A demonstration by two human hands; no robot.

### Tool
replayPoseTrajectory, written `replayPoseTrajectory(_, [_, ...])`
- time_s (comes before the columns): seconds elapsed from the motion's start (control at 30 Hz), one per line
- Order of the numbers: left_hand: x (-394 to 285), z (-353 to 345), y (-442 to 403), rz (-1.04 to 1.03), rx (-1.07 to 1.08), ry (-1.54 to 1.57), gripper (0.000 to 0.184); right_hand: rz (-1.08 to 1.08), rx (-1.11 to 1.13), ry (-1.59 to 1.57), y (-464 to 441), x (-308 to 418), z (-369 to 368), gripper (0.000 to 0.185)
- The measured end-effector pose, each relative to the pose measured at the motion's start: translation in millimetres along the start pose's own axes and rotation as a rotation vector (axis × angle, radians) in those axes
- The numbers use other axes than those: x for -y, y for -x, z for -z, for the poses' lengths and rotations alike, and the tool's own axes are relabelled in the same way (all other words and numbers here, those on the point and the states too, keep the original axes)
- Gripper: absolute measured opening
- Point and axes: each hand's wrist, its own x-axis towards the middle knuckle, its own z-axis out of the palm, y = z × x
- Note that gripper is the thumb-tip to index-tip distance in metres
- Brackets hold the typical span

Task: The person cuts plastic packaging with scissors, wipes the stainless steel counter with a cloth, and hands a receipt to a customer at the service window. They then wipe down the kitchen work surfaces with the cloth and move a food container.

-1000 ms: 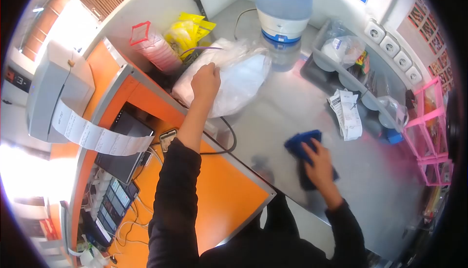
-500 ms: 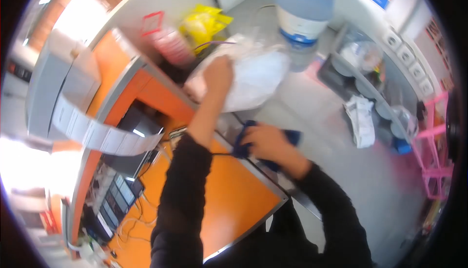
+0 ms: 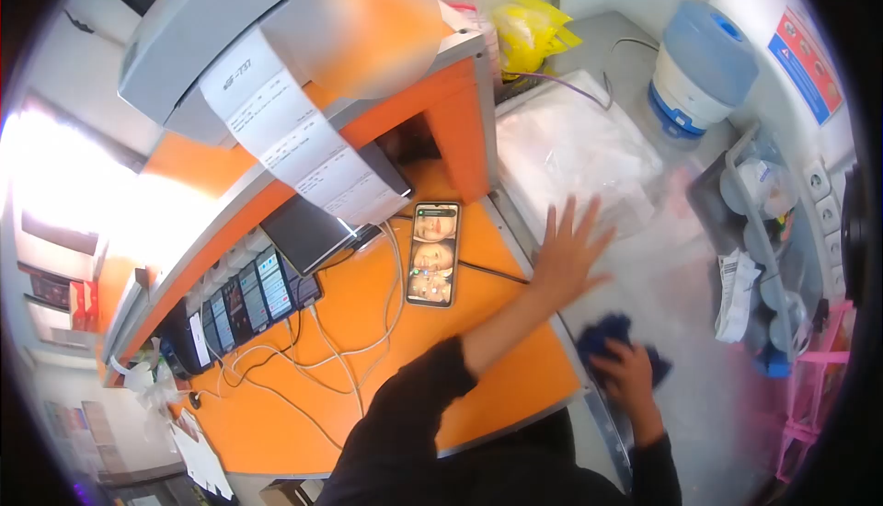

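Observation:
My left hand [image 3: 568, 258] is stretched out with fingers spread, just in front of a stack of white plastic bags [image 3: 570, 152] on the metal counter [image 3: 681, 432]. Nothing is in it. In my right hand [image 3: 628, 375] a dark blue cloth [image 3: 602, 333] is bunched, held low over the counter near its left edge. To the left of my forearm, a phone [image 3: 432, 258] with a lit screen lies on the orange desk [image 3: 497, 359], a black cable beside it.
A printer [image 3: 212, 37] trails a long receipt strip [image 3: 294, 129] over the desk. Several phones [image 3: 244, 294] with cables stand in a row. Along the back are a yellow bag [image 3: 533, 29] and a water jug [image 3: 704, 69]. A grey organizer [image 3: 750, 202] holds cups at right.
My left hand has come off the white bags, back toward me, and its fingers have opened. My right hand still holds the cloth. The view has turned left, showing more of the desk.

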Motion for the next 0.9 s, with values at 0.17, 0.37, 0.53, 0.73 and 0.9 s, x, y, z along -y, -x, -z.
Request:
replayPoseTrajectory(0.17, [-14, 11, 137, 0.062, 0.143, 0.341, 0.066, -0.384, 0.222, -0.262, 195, 0, 56, 0.036])
replayPoseTrajectory(0.37, [-9, 4, 152, 0.16, 0.029, 0.318, 0.078, -0.472, -0.33, -0.116, 46, 29, 32, 0.051])
replayPoseTrajectory(0.53, [-13, -1, 154, 0.131, 0.154, 0.04, 0.076, -0.393, -0.347, 0.171, -33, 13, -2, 0.051])
replayPoseTrajectory(0.73, [-9, 0, 160, 0.104, 0.17, 0.097, 0.073, -1.081, -0.574, 0.457, 236, -18, 9, 0.049])
replayPoseTrajectory(0.9, [-63, -2, 76, 0.118, 0.002, 0.532, 0.054, -1.299, -0.818, 0.235, 314, 7, 26, 0.04])
